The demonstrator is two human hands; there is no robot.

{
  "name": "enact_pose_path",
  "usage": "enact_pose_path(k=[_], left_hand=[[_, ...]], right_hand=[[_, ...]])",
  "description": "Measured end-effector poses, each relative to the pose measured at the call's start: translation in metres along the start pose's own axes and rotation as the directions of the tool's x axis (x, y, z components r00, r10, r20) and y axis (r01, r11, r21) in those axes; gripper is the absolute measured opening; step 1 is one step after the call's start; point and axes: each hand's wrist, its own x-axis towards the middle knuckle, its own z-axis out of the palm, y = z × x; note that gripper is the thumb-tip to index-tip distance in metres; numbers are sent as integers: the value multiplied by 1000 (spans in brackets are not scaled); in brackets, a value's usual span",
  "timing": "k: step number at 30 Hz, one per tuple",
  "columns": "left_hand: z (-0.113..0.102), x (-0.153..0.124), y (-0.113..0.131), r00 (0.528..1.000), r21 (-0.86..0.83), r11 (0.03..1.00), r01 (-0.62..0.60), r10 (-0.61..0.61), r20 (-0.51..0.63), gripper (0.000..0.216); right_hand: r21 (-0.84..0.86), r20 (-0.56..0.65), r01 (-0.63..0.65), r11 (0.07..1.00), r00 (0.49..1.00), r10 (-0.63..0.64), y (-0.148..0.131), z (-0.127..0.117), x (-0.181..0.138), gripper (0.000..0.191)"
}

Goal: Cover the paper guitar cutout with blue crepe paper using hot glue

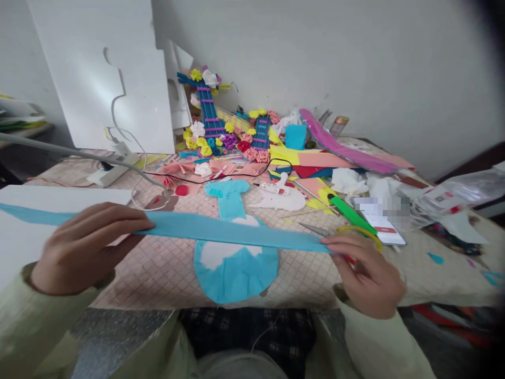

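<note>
A long folded strip of light blue crepe paper [221,229] is stretched level between my hands, above the table. My left hand [84,245] pinches it with fingers closed, and its tail runs on to the left edge of view. The strip's right end is gripped by my right hand [365,271], thumb and fingers closed. Below the strip lies a guitar-shaped cutout [236,273], covered partly in blue crepe paper with white showing in its middle; the strip hides part of it. Scissors [315,229] with yellow handles lie just behind my right hand, which partly covers them.
A glue gun [274,188] rests on a white piece behind the cutout. A green cutter [351,213] and a phone [381,221] lie at right. Flower-trimmed paper guitars [211,113] lean at the back. A cable [79,152] crosses from the left near a power strip [112,171].
</note>
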Motion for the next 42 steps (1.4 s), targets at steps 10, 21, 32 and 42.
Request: enact_pose_path(k=[10,21,32,42], left_hand=[[55,-81,-12,907,75,996,57,-83,412,30],[55,-84,-27,833,35,997,71,-78,548,31],[48,-73,-38,893,-71,997,25,10,450,23],[38,-60,-37,935,-126,989,77,-28,352,17]], right_hand=[[-59,368,49,997,930,-24,26,14,-56,21],[2,301,-51,999,953,48,20,14,-66,19],[63,264,-195,979,949,172,14,10,-64,15],[195,357,-332,923,900,249,13,4,-56,16]])
